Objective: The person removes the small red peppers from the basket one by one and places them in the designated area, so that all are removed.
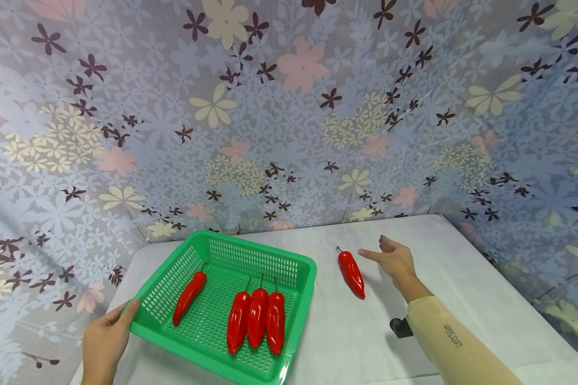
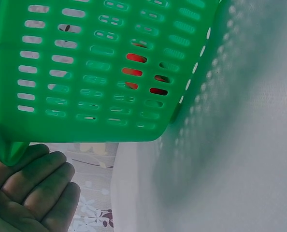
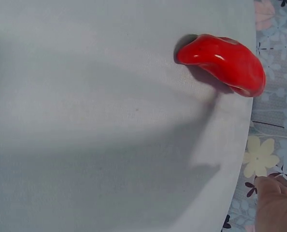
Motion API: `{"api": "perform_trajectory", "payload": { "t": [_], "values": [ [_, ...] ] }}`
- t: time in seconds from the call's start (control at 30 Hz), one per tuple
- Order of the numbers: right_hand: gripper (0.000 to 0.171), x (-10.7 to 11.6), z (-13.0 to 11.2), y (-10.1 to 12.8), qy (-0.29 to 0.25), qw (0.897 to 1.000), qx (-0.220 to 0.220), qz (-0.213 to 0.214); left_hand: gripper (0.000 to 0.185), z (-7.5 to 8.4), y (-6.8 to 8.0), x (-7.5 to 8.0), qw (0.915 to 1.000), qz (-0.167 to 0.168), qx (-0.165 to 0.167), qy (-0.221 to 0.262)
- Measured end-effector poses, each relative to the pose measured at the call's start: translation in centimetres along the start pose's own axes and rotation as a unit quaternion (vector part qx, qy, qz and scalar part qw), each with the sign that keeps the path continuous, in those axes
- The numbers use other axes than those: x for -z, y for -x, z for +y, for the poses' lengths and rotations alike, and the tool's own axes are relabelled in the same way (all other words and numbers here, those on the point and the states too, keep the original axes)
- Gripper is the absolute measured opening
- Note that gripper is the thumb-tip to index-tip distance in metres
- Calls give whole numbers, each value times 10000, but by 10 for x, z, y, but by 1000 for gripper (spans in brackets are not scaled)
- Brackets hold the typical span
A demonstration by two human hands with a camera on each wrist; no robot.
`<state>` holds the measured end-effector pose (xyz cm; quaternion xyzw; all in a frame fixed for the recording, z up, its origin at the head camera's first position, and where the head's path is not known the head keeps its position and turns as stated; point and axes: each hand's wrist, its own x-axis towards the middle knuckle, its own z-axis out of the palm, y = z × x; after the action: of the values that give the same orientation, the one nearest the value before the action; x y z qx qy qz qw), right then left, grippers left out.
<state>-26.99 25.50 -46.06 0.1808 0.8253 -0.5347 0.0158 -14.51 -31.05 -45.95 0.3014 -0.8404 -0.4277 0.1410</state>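
Red peppers: four sit in your basket [image 1: 289,270] already; left hand [image 1: 107,342] grips its corner; right hand [image 1: 396,260], fingers apart, nears the last pepper [image 1: 351,274].

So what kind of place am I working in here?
Probably a staged tabletop booth, not a kitchen: floral sheeting walls in a white-clothed table, with only a green basket and red peppers on it.

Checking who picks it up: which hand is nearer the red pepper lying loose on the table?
Right. The right hand hovers open just beside the loose pepper; the left hand grips the green basket corner, far across.
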Motion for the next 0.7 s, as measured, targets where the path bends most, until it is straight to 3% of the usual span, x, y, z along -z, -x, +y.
{"api": "perform_trajectory", "payload": {
  "t": [0.3, 0.7],
  "values": [
    [102, -3, -8, 2, -141, 9999, 76, 39, 70, 1, 2, 1, 9999, 56, -124, 99],
    [100, -19, -36, 9, -301, 9991, 209, -215, 70, -2, 1, 2, 9997, -74, -133, 205]
  ]
}}
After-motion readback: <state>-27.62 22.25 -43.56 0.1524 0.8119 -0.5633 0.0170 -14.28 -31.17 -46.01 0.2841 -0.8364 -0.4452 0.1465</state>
